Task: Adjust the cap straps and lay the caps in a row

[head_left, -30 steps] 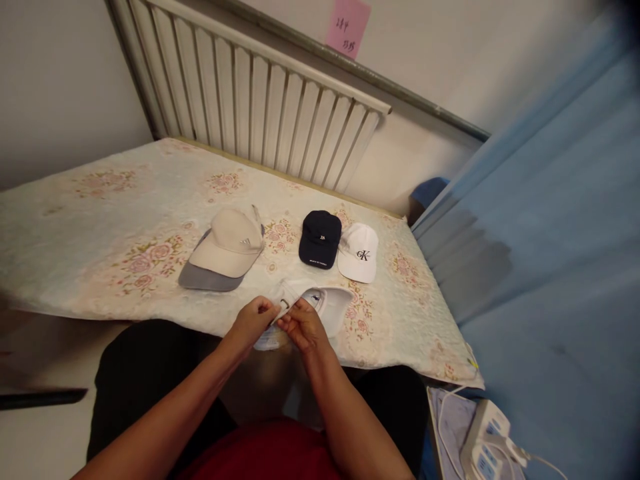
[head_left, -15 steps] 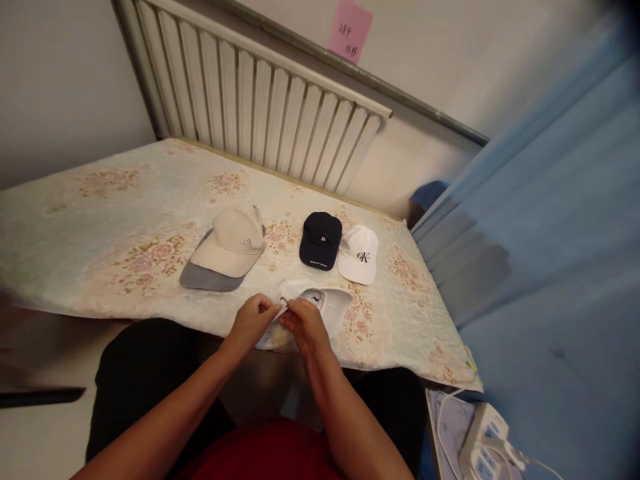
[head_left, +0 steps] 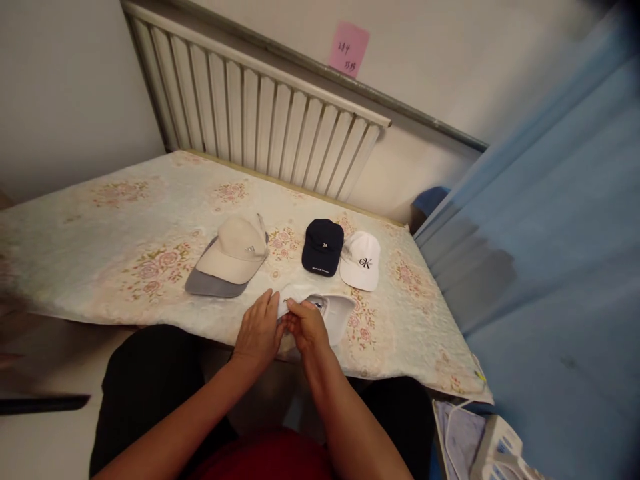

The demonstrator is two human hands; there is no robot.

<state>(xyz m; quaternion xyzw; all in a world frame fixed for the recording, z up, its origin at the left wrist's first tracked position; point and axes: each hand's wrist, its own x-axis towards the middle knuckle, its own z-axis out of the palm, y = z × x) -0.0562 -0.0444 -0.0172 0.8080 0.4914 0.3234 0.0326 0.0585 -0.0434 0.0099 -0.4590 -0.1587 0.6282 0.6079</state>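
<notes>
A white baseball cap [head_left: 341, 320] is between my hands near the bed's front edge, brim to the right and part of its inside showing. My right hand [head_left: 307, 325] is closed on the cap's back edge, its thumb near a small dark strap fitting. My left hand [head_left: 259, 325] holds the same edge from the left, back of the hand up and fingers fairly straight. My hands hide much of the strap. Beyond them lie a navy cap [head_left: 323, 248] and a white CK cap [head_left: 361, 262]. To the left, a beige cap [head_left: 235, 250] rests on a grey cap [head_left: 213, 285].
The caps lie on a bed with a floral cover [head_left: 150, 220]. A white radiator [head_left: 260, 107] stands along the wall behind it. On the right hangs a blue curtain [head_left: 550, 200], with a white power strip [head_left: 500, 447] and cables at lower right.
My left hand has gone from a pinch at the strap to straighter fingers laid along the cap's back. My right hand keeps its grip. The view has shifted slightly.
</notes>
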